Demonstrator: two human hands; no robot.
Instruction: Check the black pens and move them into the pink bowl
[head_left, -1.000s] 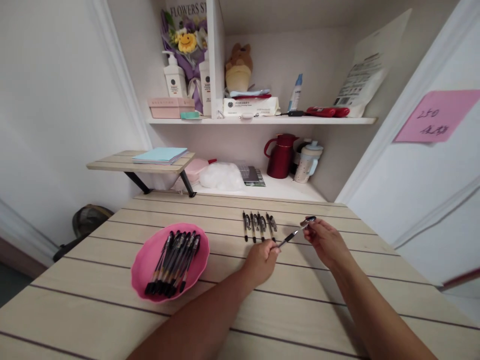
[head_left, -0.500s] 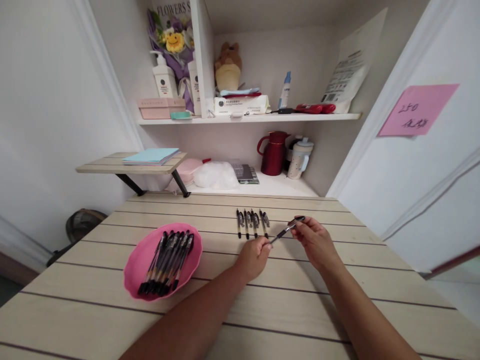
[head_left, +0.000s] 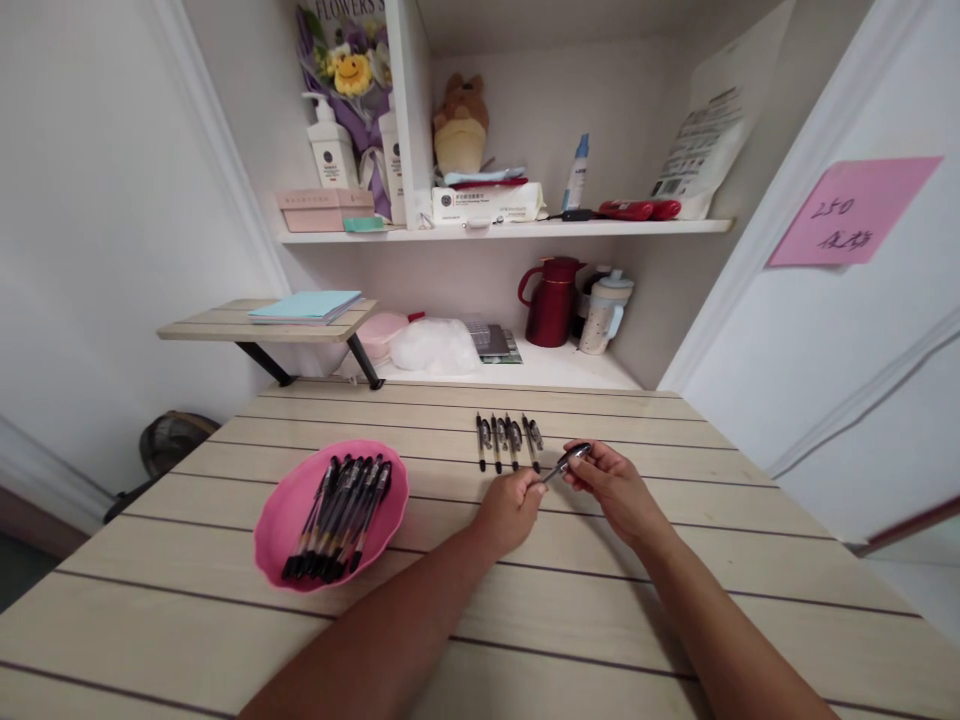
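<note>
My left hand [head_left: 511,508] is closed around one end of a black pen [head_left: 551,474], most of which its fingers hide. My right hand [head_left: 611,488] pinches the pen's dark cap [head_left: 576,453] with its shiny clip, at the other end. A short stretch of pen shows between the two hands; I cannot tell how far the cap sits on it. Just beyond my left hand lies a row of several uncapped pens [head_left: 496,445], with loose caps [head_left: 535,434] beside them. Left of my left arm, a pink scalloped bowl [head_left: 274,510] holds several capped black pens [head_left: 345,515].
All this is on a slatted wooden table [head_left: 600,620]. A small raised stand [head_left: 225,325] with blue paper [head_left: 304,306] stands at the back left. Behind the table are shelves with a red jug [head_left: 553,305], a tumbler [head_left: 604,315] and a plastic bag [head_left: 433,346].
My right hand has moved left, closer to my left hand, and less of the pen shows between them. The view has shifted slightly. The row of pens and the bowl stay put.
</note>
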